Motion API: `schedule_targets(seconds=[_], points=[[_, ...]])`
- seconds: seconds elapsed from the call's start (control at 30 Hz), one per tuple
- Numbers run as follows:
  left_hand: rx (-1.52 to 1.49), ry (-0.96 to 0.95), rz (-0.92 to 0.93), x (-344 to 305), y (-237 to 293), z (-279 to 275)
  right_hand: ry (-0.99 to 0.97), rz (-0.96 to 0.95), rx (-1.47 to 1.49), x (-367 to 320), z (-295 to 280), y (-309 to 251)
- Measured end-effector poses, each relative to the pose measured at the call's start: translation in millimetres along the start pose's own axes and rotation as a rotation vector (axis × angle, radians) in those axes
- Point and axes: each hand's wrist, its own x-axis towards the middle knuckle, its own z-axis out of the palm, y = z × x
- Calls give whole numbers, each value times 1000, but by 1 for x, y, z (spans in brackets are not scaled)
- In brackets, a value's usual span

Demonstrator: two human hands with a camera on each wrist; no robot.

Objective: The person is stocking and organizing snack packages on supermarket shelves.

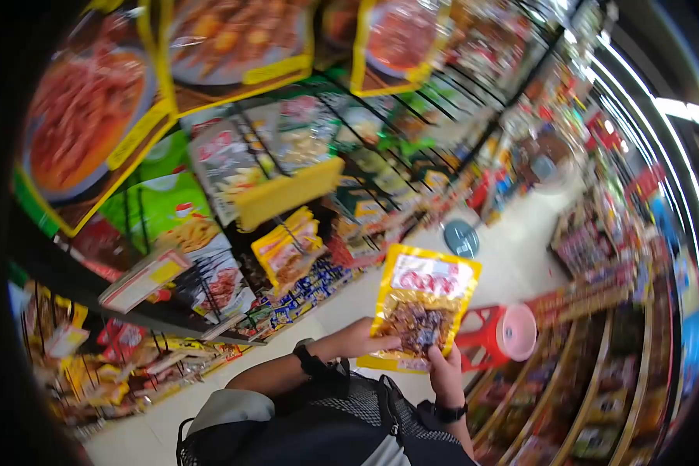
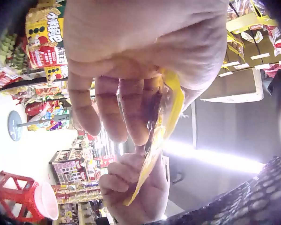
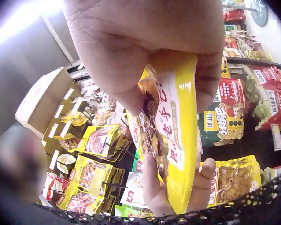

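A yellow-edged snack bag (image 1: 426, 307) with a clear window showing dark brown food is held up in front of the body. My left hand (image 1: 356, 339) grips its lower left side, thumb over the front. At the lower right edge, my right hand (image 1: 445, 374) pinches it with the thumb on the face. From the left wrist, the bag (image 2: 171, 105) appears nearly edge-on between the thumb side and fingers of the left hand (image 2: 145, 42). In the right wrist view, the bag's printed yellow side (image 3: 178, 131) emerges from under the right hand (image 3: 150, 28).
Hanging racks with large yellow meat snack packs (image 1: 93, 116) and green bags (image 1: 159, 206) stand close on the left. A red plastic stool (image 1: 485, 338) is on the floor beyond the hands. Low stocked shelves (image 1: 590, 373) run along the right, and a round grey-blue base (image 1: 461, 238) lies farther off.
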Motion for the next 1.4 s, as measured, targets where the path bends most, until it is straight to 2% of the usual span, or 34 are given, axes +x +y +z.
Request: schedule_targets(seconds=[0.13,0.33,0.57,0.7,0.73,0.83,0.87,1.0,1.1,1.2,1.3,1.4], points=[[83,99,-65,0,12,-6,-133,37,-57,28,-13,3],[230,346,-61,-30,-8,19,-413,126,-149,45,-18,-1],[346,678,-146,-111,-36,112,-862,316,-225,47,-29,34],[371,731,-540,-172,-24,172,-1104,419,-249,14,1,49],[439,832,-385,-185,-25,189,-1167,436,-253,6,6,57],[537,1010,-345,-229,-52,215,-1295,419,-188,-32,38,62],[398,1077,-398,-242,-57,223,-1351,446,-206,-40,47,66],[267,1243,-239,-278,-64,243,-1422,388,-305,-69,81,72],[308,1205,-191,-314,-58,244,-1409,367,-324,-91,101,86],[333,1206,-311,-364,-51,243,-1303,392,-249,-136,131,89],[298,1367,-125,-419,-57,248,-1272,377,-236,-182,166,93],[242,1481,-150,-479,-61,260,-1308,392,-272,-213,201,110]])
